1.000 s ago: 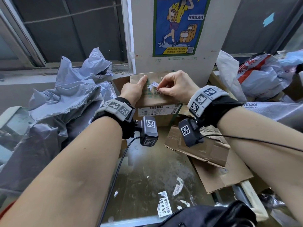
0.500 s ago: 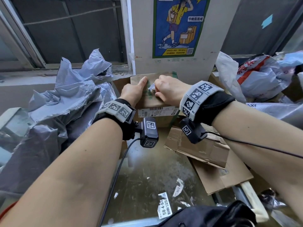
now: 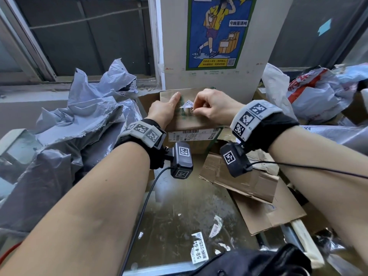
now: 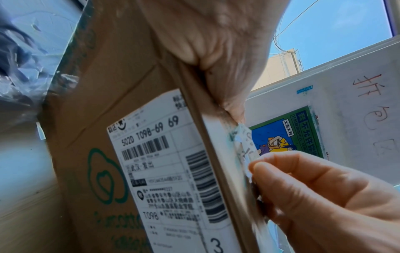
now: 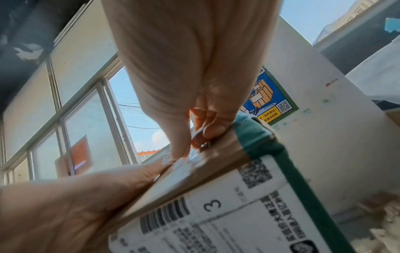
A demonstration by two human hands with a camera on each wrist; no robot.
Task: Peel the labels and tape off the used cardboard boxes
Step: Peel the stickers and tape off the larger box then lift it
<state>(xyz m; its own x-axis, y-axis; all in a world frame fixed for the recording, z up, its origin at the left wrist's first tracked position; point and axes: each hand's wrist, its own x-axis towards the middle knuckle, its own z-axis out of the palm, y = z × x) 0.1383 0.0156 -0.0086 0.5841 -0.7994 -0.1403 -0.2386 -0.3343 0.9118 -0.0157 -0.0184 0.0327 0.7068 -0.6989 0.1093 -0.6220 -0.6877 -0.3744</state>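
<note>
Cardboard box (image 3: 191,120) sits at the far side of the glass table (image 3: 179,212), directly in front of a white board carrying a blue and green poster (image 3: 217,32). Box top faces up; its near face carries a white shipping label (image 3: 194,135) with barcodes and a printed "3". Green tape (image 5: 259,137) runs over the far right edge of the box and down its side.

Left hand (image 3: 165,110) rests on the left part of the box top, thumb stretched flat along the cardboard and pointing away. The other fingers are hidden over the left edge, so how they lie cannot be told. The hand holds the box down.

Right hand (image 3: 213,108) is on the right part of the box top, fingers curled, thumb and fingertips pinching a small white label scrap (image 3: 187,103). The scrap is partly lifted off the surface, one end standing up between the two hands. In the left wrist view the lifted strip (image 4: 244,145) rises from the box edge to the pinching fingertips (image 4: 259,166). Torn, scuffed patches show on the cardboard around it.

Left of the box: a heap of crumpled grey plastic bags (image 3: 79,120). Right of the box: flattened cardboard pieces (image 3: 249,186), and further right more bags, white, red and grey (image 3: 318,96). Torn label bits (image 3: 199,248) lie on the near part of the glass.
</note>
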